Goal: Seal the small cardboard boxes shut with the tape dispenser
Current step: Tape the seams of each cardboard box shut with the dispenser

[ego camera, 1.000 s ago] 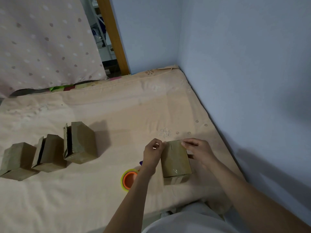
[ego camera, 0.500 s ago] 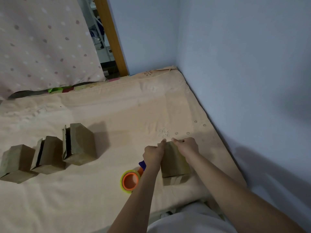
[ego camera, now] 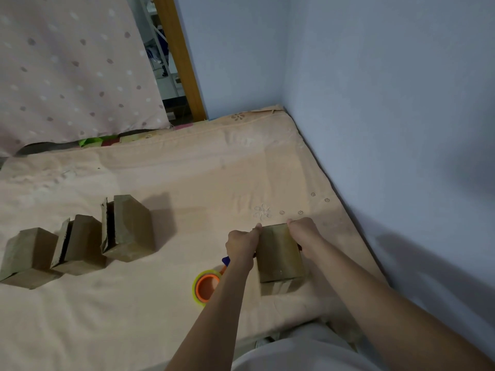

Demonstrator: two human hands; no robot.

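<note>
Single head-worn view, angled forward and down, close above bed (ego camera: 187,183)

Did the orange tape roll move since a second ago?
No. The tape dispenser lies in the same spot on the mattress, just left of the held box.

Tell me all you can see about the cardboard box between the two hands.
The small brown cardboard box lies on the peach bedsheet, its top closed. Pale tape strips show on its near face. The left hand and right hand grip its far corners. The tape dispenser lies beside it, apart.
</note>
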